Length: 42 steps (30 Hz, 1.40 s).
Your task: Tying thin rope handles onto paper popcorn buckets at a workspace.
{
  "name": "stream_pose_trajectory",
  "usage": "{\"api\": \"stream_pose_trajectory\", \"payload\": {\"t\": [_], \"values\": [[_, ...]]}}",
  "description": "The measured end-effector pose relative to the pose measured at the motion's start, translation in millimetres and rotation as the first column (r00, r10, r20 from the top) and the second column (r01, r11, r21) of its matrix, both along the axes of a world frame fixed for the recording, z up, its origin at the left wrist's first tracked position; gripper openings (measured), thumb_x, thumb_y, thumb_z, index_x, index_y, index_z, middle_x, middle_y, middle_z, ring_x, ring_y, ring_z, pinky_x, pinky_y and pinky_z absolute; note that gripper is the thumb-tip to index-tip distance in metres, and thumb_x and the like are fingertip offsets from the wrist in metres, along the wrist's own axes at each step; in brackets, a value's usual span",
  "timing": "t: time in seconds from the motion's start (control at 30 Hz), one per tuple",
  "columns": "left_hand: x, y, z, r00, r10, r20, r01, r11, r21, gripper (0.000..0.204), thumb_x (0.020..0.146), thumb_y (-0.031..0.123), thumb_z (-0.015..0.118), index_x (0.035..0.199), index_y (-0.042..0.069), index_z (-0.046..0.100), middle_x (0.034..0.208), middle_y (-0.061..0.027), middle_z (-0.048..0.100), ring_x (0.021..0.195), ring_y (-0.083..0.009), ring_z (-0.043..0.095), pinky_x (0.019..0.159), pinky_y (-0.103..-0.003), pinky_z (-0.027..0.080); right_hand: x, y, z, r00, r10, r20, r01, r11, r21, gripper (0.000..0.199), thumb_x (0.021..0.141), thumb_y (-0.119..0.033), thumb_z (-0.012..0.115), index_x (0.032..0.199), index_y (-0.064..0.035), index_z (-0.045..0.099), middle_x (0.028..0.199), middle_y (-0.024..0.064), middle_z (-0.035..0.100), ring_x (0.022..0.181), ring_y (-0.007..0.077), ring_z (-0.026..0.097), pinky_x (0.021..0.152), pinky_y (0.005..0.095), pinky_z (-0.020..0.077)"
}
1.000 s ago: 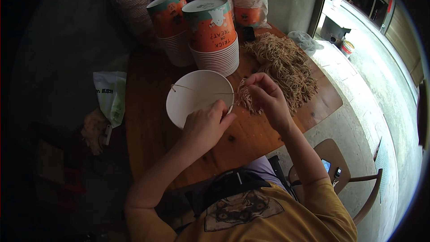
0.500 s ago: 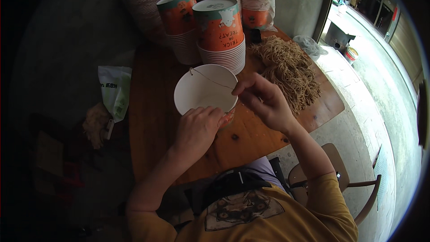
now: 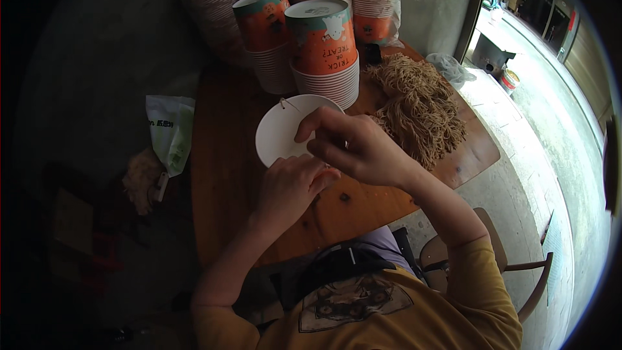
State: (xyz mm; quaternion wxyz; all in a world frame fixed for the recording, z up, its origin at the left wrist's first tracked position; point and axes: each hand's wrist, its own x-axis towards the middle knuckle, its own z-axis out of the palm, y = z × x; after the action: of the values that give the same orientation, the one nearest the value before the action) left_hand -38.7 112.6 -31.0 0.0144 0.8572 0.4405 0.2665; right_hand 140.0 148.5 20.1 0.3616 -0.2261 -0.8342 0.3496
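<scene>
A white-lined paper bucket (image 3: pixel 275 133) faces me with its open mouth at the middle of the table. My left hand (image 3: pixel 291 188) is closed over its near rim, fingers bent across the edge. A thin string (image 3: pixel 290 104) is knotted through the far left part of the rim. My right hand (image 3: pixel 356 149) is above the bucket's right side, thumb and forefinger pinched near the string; the hand hides where the string ends. Right of the bucket lies a heap of tan strings (image 3: pixel 418 107).
Behind the bucket, two upside-down stacks of orange and green paper buckets (image 3: pixel 324 45) stand on the wooden table (image 3: pixel 227 207). Plastic-wrapped bucket stacks (image 3: pixel 376 0) line the wall. A green-white bag (image 3: pixel 170 133) is at the left, a wooden chair (image 3: pixel 486 240) at the lower right.
My right hand has moved left from the bucket's right rim to over its mouth, and less of the string shows. My left hand stays on the near rim.
</scene>
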Motion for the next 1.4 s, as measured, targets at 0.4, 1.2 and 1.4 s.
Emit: {"api": "stream_pose_trajectory", "payload": {"t": [0.4,1.2,1.4], "values": [[-29.5,6.2,6.2,0.990,-0.092,0.103,0.077,0.988,0.135,0.030,0.084,0.016,0.068,0.112,0.008,0.061,0.095,-0.0070,0.067,0.081,-0.0230,0.064,0.080,-0.037,0.045,5.4,42.6,1.1,0.953,-0.192,-0.236,0.185,0.981,-0.052,0.014,0.096,-0.012,0.054,0.106,-0.0025,0.056,0.093,0.0007,0.060,0.086,0.0060,0.052,0.076,0.0235,0.0435],[-277.0,164.4,-117.6,0.034,0.567,0.823,0.089,0.819,-0.567,0.052,0.095,0.038,0.052,0.136,0.008,0.042,0.139,-0.0091,0.044,0.126,-0.0226,0.043,0.105,-0.039,0.038,-11.7,42.5,-118.9,0.985,0.087,0.150,-0.038,0.952,-0.303,0.026,0.093,-0.019,0.057,0.113,-0.0032,0.059,0.103,0.0123,0.067,0.096,0.0229,0.065,0.082,0.0341,0.0513],[-196.3,112.5,-71.8,0.691,0.359,0.627,-0.459,0.889,-0.003,0.081,0.079,0.045,0.073,0.142,0.016,0.031,0.150,-0.0166,0.014,0.134,-0.0321,0.027,0.107,-0.045,0.032,5.3,31.7,-111.5,0.986,0.071,0.149,-0.016,0.940,-0.342,0.022,0.093,-0.015,0.055,0.112,-0.0045,0.061,0.104,0.0091,0.067,0.096,0.0208,0.065,0.085,0.0341,0.0510]]}}
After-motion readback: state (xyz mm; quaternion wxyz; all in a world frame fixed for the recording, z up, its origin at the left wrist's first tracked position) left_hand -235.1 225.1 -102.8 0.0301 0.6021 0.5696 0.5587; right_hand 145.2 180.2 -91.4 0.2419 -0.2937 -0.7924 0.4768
